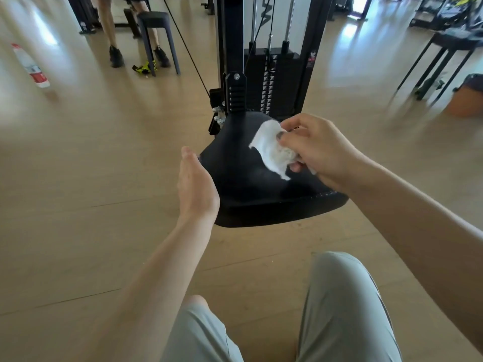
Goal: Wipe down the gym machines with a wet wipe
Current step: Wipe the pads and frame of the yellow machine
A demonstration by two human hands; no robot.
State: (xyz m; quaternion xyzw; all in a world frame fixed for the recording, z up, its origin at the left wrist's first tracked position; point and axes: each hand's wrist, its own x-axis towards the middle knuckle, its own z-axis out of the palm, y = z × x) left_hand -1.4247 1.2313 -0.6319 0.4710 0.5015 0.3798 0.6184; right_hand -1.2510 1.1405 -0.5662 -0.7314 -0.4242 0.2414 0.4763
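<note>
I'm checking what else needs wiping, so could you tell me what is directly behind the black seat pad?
Behind the black seat pad stands the machine's upright post, with the weight stack and guide rods beyond. The right hand holding the wet wipe covers the pad's right rear edge.

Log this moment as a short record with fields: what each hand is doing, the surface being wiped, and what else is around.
right hand: right hand pinches the crumpled white wet wipe against the seat
left hand: left hand flat, fingers straight, against the seat's left edge
surface: black padded machine seat, in front of the black weight stack
floor: light wooden floor; plastic bottle with red label far left
background: dark stool with another person's legs beside it
</note>
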